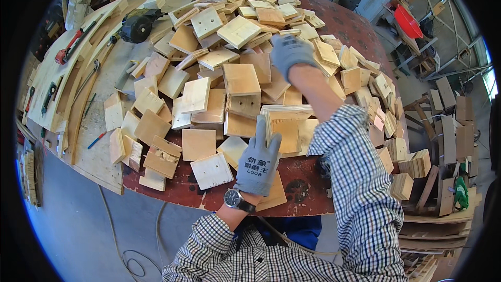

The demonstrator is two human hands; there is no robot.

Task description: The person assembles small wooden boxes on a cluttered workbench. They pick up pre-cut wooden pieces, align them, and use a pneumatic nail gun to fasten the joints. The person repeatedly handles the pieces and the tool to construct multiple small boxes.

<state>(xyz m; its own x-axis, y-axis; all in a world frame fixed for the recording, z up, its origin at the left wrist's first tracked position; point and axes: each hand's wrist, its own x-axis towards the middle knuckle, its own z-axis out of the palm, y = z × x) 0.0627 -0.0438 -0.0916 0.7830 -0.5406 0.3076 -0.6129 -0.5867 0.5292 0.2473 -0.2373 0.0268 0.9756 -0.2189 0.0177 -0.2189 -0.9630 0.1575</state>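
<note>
A large heap of square and rectangular wooden blocks (pixel 241 79) covers the red table. My left hand (pixel 257 167), in a grey printed work glove, is at the near side of the heap. Its forefinger and thumb are stretched out and apart, against the left side of a row of thin boards (pixel 286 112) standing close together with a flat block (pixel 286 134) in front. Across the heap reaches my right hand (pixel 293 56), also gloved, over blocks at the far middle. Its fingertips are partly hidden and blurred, so whether it grips a block cannot be told.
On the plywood at left lie long wooden strips (pixel 78 107), a red-handled tool (pixel 68 47), a black round tool (pixel 137 25) and a red-blue pen (pixel 96 140). Stacked boards (pixel 415 164) stand at right, below a red basin (pixel 408 22). A cable (pixel 125 261) trails on the floor.
</note>
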